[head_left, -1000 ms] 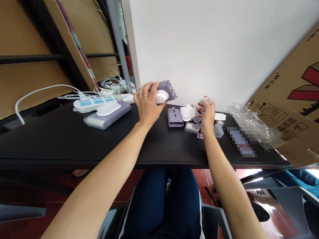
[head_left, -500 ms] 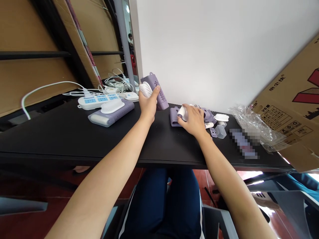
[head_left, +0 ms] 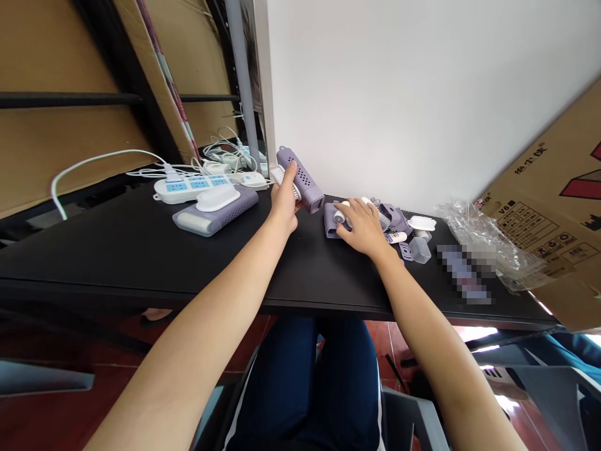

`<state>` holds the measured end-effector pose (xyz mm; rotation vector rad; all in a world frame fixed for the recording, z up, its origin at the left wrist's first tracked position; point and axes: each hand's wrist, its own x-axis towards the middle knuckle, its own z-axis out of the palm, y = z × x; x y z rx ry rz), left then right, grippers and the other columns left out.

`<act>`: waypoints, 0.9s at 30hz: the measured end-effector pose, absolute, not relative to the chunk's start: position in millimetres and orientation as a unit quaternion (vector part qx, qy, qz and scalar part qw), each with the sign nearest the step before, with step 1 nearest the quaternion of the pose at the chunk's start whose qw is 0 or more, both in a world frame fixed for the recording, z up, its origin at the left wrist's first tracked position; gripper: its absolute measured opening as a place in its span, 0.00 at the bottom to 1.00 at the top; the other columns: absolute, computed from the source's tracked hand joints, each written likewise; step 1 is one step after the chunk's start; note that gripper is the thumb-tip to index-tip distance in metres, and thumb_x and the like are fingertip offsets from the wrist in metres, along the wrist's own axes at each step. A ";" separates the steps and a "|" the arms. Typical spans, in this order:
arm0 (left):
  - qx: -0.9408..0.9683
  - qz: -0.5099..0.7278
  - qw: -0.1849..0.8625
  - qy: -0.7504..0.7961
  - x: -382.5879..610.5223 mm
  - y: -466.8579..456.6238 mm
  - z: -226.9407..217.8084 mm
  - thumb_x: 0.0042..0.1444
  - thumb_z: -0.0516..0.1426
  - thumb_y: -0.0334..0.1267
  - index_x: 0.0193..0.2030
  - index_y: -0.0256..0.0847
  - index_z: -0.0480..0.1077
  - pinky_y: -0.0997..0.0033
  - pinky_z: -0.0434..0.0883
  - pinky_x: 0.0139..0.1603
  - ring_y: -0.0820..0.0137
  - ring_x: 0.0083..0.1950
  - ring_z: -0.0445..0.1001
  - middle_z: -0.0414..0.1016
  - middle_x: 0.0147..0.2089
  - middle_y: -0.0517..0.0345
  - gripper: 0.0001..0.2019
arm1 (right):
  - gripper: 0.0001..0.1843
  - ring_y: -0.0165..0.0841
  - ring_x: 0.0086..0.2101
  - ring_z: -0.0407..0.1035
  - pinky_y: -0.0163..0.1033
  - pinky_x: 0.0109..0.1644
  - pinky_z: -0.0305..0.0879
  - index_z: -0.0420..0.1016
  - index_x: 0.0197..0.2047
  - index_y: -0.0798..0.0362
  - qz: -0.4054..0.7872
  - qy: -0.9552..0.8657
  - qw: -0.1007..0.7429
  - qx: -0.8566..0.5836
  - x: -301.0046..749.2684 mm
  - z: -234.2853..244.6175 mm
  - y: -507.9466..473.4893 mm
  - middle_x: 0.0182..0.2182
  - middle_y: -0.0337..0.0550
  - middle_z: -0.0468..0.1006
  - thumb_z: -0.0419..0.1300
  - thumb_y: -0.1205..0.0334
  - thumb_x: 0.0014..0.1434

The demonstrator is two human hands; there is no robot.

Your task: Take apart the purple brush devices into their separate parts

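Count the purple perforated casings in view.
2: one casing at the left hand, one lying on the black table beside the power strip; more may hide under the right hand.

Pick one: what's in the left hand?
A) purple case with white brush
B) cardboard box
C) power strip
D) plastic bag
A: the left hand has its fingers around the white brush, which sits against the purple case.
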<state>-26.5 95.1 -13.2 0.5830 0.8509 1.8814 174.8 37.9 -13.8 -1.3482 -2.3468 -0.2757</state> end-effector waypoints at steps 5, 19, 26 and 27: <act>0.239 0.768 0.483 0.345 -26.1 96.2 -14.6 0.52 0.72 0.62 0.46 0.44 0.76 0.69 0.76 0.38 0.63 0.44 0.82 0.83 0.46 0.52 0.27 | 0.30 0.52 0.77 0.55 0.66 0.80 0.46 0.76 0.69 0.48 -0.072 -0.840 0.203 -0.499 178.0 -13.5 37.0 0.76 0.53 0.66 0.56 0.63 0.65; 0.236 0.753 0.501 0.355 -26.2 95.7 -14.5 0.54 0.71 0.63 0.49 0.46 0.76 0.66 0.79 0.41 0.61 0.46 0.83 0.82 0.44 0.54 0.26 | 0.29 0.51 0.74 0.59 0.65 0.80 0.46 0.77 0.68 0.47 -0.098 -0.838 0.244 -0.477 174.2 -17.2 31.2 0.73 0.51 0.71 0.57 0.60 0.65; 0.270 0.733 0.537 0.319 -21.4 89.6 -8.2 0.52 0.71 0.66 0.49 0.46 0.74 0.62 0.79 0.44 0.59 0.46 0.83 0.82 0.44 0.53 0.29 | 0.25 0.46 0.70 0.66 0.59 0.79 0.46 0.75 0.68 0.49 -0.115 -0.804 0.329 -0.481 162.4 -18.8 21.2 0.67 0.52 0.77 0.55 0.52 0.73; 0.278 0.730 0.542 0.309 -19.9 86.9 -6.0 0.51 0.71 0.66 0.50 0.46 0.73 0.62 0.79 0.45 0.59 0.46 0.83 0.82 0.45 0.53 0.30 | 0.25 0.46 0.69 0.66 0.58 0.79 0.47 0.74 0.68 0.49 -0.118 -0.801 0.338 -0.480 161.1 -18.8 19.8 0.66 0.51 0.78 0.56 0.51 0.73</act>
